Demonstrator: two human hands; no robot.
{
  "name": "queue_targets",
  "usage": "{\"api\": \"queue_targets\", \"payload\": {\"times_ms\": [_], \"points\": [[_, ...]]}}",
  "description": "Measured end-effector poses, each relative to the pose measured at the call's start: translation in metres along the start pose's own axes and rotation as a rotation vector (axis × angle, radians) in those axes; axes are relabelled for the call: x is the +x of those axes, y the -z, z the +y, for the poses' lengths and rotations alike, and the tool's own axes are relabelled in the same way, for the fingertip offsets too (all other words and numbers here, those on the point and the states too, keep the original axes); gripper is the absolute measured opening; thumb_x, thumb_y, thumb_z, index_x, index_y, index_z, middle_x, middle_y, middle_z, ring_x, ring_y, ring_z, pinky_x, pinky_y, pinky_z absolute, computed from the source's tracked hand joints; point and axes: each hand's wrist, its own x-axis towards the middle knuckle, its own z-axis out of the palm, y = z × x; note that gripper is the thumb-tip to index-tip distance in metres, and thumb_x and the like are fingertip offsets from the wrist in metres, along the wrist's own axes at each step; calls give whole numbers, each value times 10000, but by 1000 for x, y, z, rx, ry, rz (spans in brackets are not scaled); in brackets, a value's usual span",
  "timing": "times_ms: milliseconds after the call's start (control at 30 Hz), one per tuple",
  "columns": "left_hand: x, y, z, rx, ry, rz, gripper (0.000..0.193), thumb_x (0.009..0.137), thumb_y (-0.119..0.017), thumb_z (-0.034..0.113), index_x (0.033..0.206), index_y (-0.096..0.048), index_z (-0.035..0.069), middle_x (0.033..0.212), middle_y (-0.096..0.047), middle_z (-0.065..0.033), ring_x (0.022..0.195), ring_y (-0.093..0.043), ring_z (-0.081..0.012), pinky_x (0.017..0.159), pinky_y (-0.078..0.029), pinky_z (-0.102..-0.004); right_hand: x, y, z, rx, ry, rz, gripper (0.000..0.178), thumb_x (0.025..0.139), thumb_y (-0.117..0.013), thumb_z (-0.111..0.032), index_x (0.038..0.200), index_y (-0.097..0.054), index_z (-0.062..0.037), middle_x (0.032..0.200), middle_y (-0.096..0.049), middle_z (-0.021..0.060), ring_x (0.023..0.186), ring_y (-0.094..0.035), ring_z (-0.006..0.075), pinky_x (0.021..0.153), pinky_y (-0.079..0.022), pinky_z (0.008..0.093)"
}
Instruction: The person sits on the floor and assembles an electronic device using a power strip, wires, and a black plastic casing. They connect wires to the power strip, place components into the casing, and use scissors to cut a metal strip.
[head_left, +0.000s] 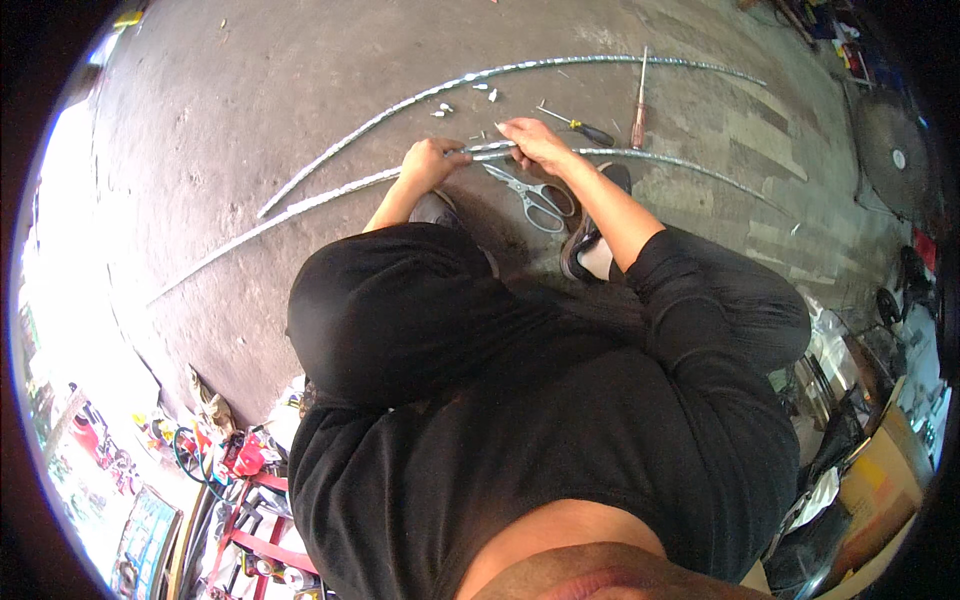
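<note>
I am squatting over a concrete floor. My left hand (432, 162) grips a long silvery metal rod (300, 208) that lies across the floor. My right hand (535, 143) pinches the same rod a little to the right, where a second piece of rod (680, 162) runs on. Grey-handled scissors (535, 195) lie just below my hands, in front of my shoes. A second long curved rod (400, 102) lies farther away.
A yellow-and-black screwdriver (580, 126) and a brown-handled tool (639, 105) lie beyond my right hand. Several small white bits (470, 95) are scattered by the far rod. A fan (893, 155) stands at right, boxes at lower right, cluttered goods at lower left.
</note>
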Motion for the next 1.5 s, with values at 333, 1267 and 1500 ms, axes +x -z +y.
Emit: {"api": "queue_targets", "payload": {"times_ms": [333, 1267, 1500], "points": [[-9, 0, -20, 4, -70, 45, 363, 808, -719, 416, 1057, -740, 152, 913, -703, -193, 892, -682, -365, 788, -523, -435, 94, -11, -13, -862, 288, 291, 446, 763, -770, -226, 1153, -584, -114, 1099, -607, 149, 1076, -596, 358, 842, -506, 469], [2, 15, -7, 143, -14, 89, 408, 857, -671, 415, 1141, -709, 125, 979, -665, -187, 961, -651, -352, 848, -495, -414, -14, -22, 6, -88, 379, 134, 251, 865, -659, -98, 1093, -662, 7, 900, -716, 90, 803, -682, 142, 724, -542, 285], [2, 12, -11, 110, -20, 60, 407, 861, -668, 406, 1144, -707, 115, 1015, -672, -194, 979, -650, -348, 865, -490, -404, -19, -24, 7, -188, 437, 168, 248, 884, -664, -148, 1069, -674, 18, 864, -714, 100, 766, -678, 138, 693, -544, 285]]}}
